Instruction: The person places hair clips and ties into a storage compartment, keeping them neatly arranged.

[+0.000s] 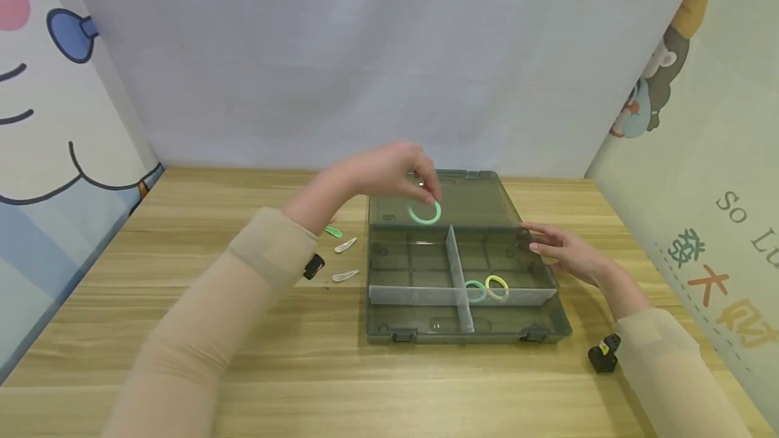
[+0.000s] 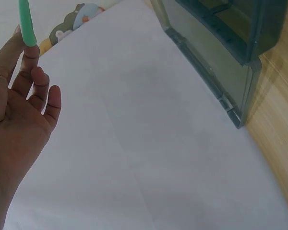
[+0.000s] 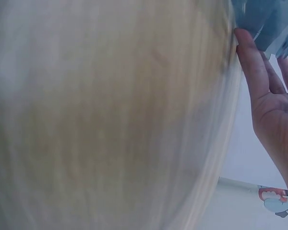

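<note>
My left hand [image 1: 395, 171] pinches a mint-green hair tie [image 1: 424, 222] between thumb and fingertips, raised over the storage box. In the left wrist view the same hair tie [image 2: 26, 24] shows as a green band at the fingertips. The grey see-through box [image 1: 420, 340] lies with its lid [image 1: 450, 198] folded back, and pale dividers [image 1: 414, 296] split it into compartments. A yellow hair tie [image 1: 489, 282] and a green hair tie [image 1: 468, 299] lie in the back right compartment. At the box's right side, my right hand [image 1: 569, 255] touches the wall with extended fingers.
Left of the box, two white snap hair clips [image 1: 345, 245] and a green hair clip [image 1: 333, 231] lie on the wooden table [image 1: 292, 384]. A pale cloth [image 1: 389, 66] hangs behind, and printed panels [image 1: 700, 174] stand at both sides.
</note>
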